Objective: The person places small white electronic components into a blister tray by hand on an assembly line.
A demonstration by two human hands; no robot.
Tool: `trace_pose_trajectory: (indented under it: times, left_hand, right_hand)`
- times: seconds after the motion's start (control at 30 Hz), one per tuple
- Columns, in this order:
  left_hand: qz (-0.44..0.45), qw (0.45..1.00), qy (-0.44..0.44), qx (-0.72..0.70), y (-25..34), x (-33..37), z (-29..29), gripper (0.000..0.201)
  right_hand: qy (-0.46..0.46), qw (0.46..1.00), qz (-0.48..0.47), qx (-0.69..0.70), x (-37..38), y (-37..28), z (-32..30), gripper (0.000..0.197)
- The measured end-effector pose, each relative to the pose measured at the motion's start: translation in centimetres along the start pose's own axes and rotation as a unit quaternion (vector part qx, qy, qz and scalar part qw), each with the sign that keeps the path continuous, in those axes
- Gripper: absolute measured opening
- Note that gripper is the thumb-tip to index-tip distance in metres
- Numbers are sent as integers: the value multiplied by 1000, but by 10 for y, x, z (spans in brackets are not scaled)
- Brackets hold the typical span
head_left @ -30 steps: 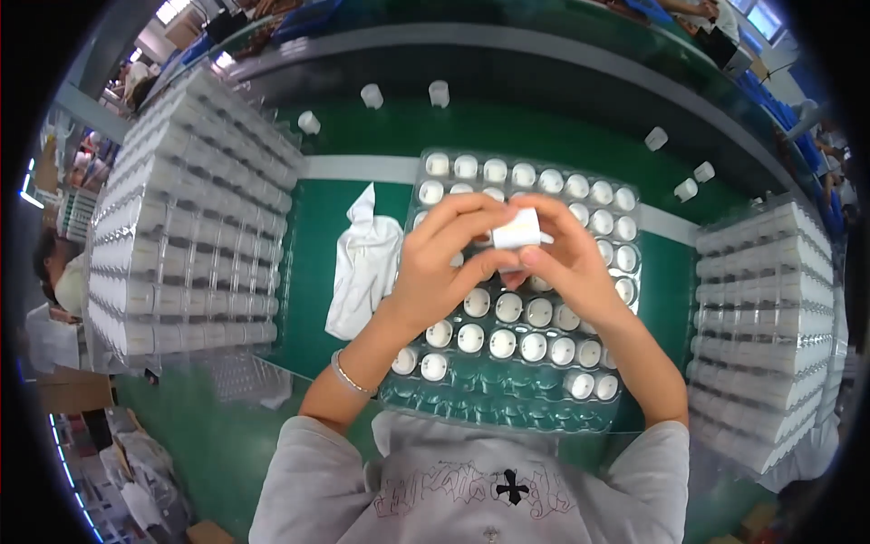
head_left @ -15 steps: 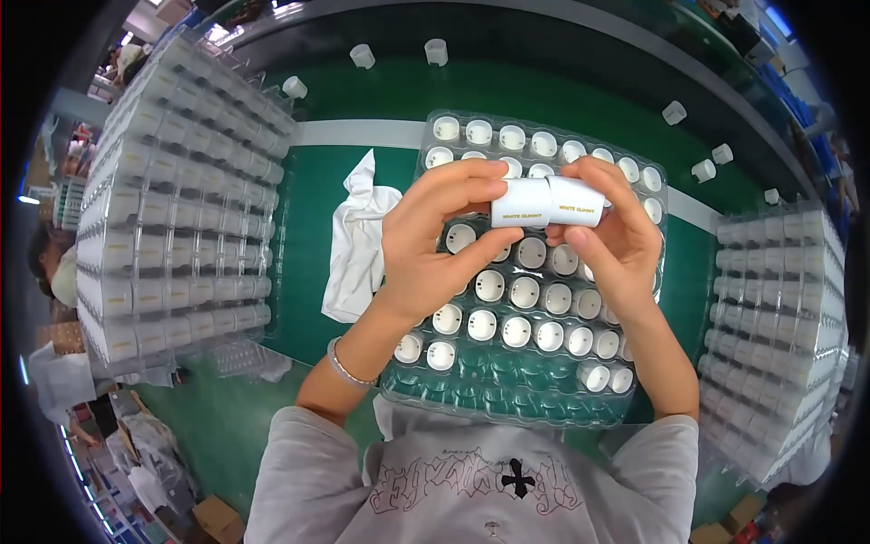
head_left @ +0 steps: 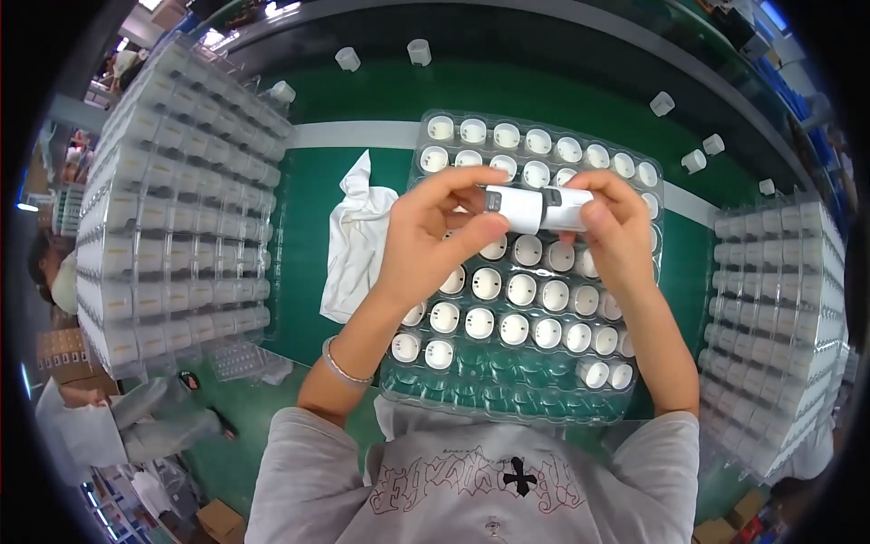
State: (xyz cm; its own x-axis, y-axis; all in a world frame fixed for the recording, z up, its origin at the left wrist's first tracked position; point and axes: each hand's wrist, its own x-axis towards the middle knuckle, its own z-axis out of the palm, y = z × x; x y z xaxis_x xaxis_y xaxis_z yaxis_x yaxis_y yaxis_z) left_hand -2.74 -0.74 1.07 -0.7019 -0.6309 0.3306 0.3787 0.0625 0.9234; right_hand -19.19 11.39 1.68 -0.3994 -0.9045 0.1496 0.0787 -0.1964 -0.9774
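Observation:
My left hand (head_left: pixel 424 231) pinches a white plastic cylinder (head_left: pixel 521 210) between thumb and fingers. In my right hand (head_left: pixel 620 225) is a second white cylinder (head_left: pixel 571 210), set end to end with the first. Each has a dark cut-out near its left end. Whether the two are joined or only touching, I cannot tell. Both are held above a clear plastic tray (head_left: pixel 489 399), where rows of white cups (head_left: pixel 521 290) sit with their round ends up. Several pockets in the tray's nearest rows hold no cup. My hands hide part of the middle rows.
A crumpled white cloth (head_left: pixel 355 249) lies left of the tray. Tall stacks of filled trays stand at left (head_left: pixel 172 218) and right (head_left: pixel 770 335). Several loose white pieces (head_left: pixel 419 52) stand on the green belt (head_left: pixel 544 77) beyond. A person's legs (head_left: pixel 172 417) show at lower left.
Both cylinders have been rolled in my hands, so the printed sides are out of sight and the dark cut-outs show. A person has come into view at lower left.

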Motion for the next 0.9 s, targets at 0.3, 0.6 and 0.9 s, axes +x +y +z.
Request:
trace_pose_trajectory:
  times: [0.3, 0.6, 0.9]
  left_hand:
    - [-173, 981, -68, -57, -4, -2, -6, 31]
    - [-229, 965, -81, -100, -7, -1, -6, 43]
    - [-181, 977, -6, -113, -4, -1, -2, 20]
  right_hand:
    - [-24, 983, 137, 117, -2, 2, 1, 32]
    - [-40, 988, 136, 64, -1, -3, 5, 48]
    - [-69, 988, -94, -103, -6, -1, 1, 43]
